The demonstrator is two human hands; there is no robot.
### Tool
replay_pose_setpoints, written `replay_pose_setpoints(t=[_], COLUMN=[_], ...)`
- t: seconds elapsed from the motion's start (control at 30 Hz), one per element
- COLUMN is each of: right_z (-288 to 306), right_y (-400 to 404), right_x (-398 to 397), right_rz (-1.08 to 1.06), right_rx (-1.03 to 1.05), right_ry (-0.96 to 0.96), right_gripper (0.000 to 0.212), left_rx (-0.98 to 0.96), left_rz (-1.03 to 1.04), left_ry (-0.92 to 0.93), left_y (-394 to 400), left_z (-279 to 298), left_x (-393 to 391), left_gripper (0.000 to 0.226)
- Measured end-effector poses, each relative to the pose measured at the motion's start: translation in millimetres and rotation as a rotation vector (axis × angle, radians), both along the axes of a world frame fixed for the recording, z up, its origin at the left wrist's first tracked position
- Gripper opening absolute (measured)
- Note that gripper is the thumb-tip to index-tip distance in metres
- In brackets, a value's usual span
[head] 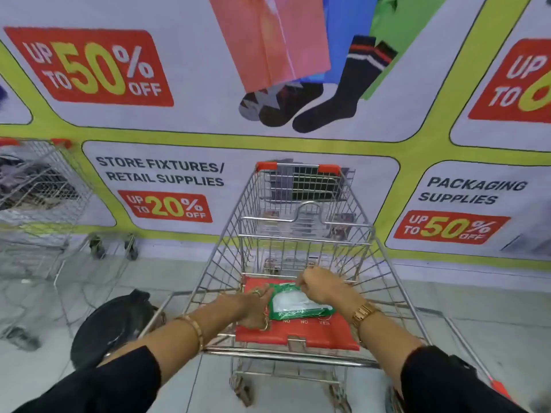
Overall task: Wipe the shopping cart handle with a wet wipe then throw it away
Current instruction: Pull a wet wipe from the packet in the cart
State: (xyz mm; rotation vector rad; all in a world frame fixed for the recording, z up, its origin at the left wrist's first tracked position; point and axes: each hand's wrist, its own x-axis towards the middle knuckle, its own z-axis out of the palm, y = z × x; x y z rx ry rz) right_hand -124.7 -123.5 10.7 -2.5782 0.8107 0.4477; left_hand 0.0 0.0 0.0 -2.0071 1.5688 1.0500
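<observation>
Figure: the wipe pack being opened on the cart's child seat. My left hand (257, 305) steadies the green wet-wipe pack (298, 302), its fingers closed against the pack's left edge; whether they grip it or only press on it I cannot tell. My right hand (320, 286) sits at the pack's far right corner with thumb and fingertips drawn together in a pinch, apparently on the flap or on the first wipe (the contact point is too small to make out). The pack lies flat on the red seat flap (298, 335) of the shopping cart (301, 222). The cart handle (286, 353), the thing to be wiped, runs bare across the view just below the flap, nearer to me than both hands.

Risks, as I judge them. No wipe is clearly out yet. If I pull with the right hand while the left merely rests on the pack, the whole pack may lift or slide off the smooth flap and drop through the wire basket. A sharp tug could also bring out several wipes, or tear one. The cart stands on wheels with neither hand on its handle, so a push could roll it toward the poster wall (298, 138). A dark bin (113, 326) stands low on my left, for the discard later.
</observation>
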Motion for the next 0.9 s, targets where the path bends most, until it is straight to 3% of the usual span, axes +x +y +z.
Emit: replay_pose_setpoints(t=[0.1,0.2,0.27,0.4,0.7,0.9], right_z=[-18,-36,-39,-45,-49,-38], right_y=[-2,1,0,-1,-5,-18], right_x=[10,18,20,21,17,13], right_rz=[0.061,0.145,0.188,0.248,0.370,0.247], right_rx=[0.010,-0.007,-0.022,-0.063,-0.132,0.049], right_ry=[0.063,0.138,0.163,0.198,0.193,0.046], right_gripper=[0.016,0.024,0.010,0.023,0.020,0.017], left_rx=[0.115,0.202,0.212,0.213,0.224,0.229], left_rz=[-0.061,-0.089,-0.118,-0.179,-0.253,-0.283], left_ry=[-0.047,-0.046,-0.052,-0.090,-0.126,-0.122], left_y=[-7,-9,-12,-14,-18,-20], left_z=[-9,-10,-14,-17,-20,-13], left_x=[0,-2,-2,-1,1,-3], left_gripper=[0.090,0.089,0.090,0.089,0.086,0.085])
